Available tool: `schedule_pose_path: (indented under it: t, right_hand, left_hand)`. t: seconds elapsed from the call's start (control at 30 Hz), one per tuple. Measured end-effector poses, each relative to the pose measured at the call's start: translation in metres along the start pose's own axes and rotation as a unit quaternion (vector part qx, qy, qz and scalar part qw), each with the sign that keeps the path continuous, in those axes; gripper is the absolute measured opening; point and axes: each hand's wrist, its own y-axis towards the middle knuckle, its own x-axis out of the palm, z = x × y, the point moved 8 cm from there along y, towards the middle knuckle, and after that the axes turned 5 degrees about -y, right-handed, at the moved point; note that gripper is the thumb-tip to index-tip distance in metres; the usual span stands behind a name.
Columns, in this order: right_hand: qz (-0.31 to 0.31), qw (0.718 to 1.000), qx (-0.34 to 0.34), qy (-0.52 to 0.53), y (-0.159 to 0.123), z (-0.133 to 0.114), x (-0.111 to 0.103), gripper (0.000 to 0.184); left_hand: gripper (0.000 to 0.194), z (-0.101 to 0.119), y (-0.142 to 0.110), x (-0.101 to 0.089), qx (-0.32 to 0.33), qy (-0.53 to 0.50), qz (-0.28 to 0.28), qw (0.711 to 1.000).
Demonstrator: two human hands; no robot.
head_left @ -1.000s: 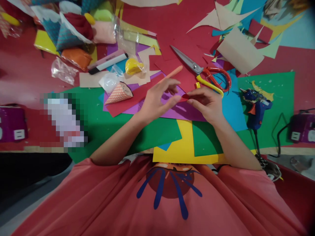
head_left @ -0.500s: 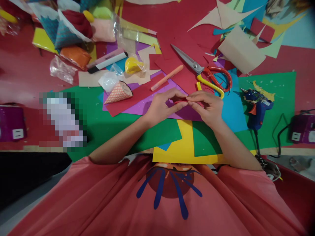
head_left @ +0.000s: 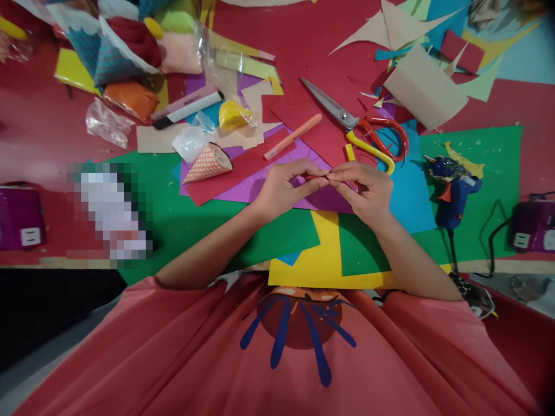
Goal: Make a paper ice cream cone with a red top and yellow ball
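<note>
Between my fingertips is a small red piece (head_left: pixel 319 178), mostly hidden, perhaps paper or foam. My left hand (head_left: pixel 284 188) pinches its left end with thumb and fingers. From the other side my right hand (head_left: pixel 366 188) pinches it too, and the fingertips of both hands meet. Beneath them lies a purple sheet (head_left: pixel 243 188). Just beyond the hands rest a peach-coloured pen (head_left: pixel 293 137) and scissors (head_left: pixel 344 115) with one red and one yellow handle. A small checked cone (head_left: pixel 209 163) lies on its side to the left of my left hand.
A blue glue gun (head_left: pixel 453 196) with a cord lies on a green sheet (head_left: pixel 503 173) at the right. Paper scraps (head_left: pixel 427 89) cover the back right. Bags of coloured clay (head_left: pixel 132 99), a marker (head_left: pixel 191 110) and larger cones (head_left: pixel 117 52) crowd the back left.
My hands stay nearly in place, with fingertips shifted very slightly and less of the red piece showing. Nothing else has visibly moved apart from a slight shift of the view.
</note>
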Motion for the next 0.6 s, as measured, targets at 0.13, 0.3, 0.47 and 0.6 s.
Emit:
schedule_pose_path:
  t: [0.13,0.3,0.47,0.6]
  right_hand:
    - [0.015,1.0,-0.014,0.0,0.0,0.0,-0.001,0.015]
    - [-0.013,0.999,-0.03,-0.002,0.003,-0.001,0.001,0.019]
    - [-0.037,0.999,0.038,0.012,0.003,0.009,0.004,0.023]
    - [0.005,0.991,0.115,0.061,0.0,0.023,0.0,0.024]
  left_hand:
    - [0.047,0.005,0.0,-0.001,0.014,-0.016,0.01,1.0]
    - [0.044,0.008,0.004,-0.009,0.031,-0.054,0.043,0.997]
    - [0.035,-0.001,0.009,-0.012,0.015,-0.107,0.05,0.993]
    - [0.031,-0.002,0.008,-0.011,0.02,-0.123,0.043,0.991]
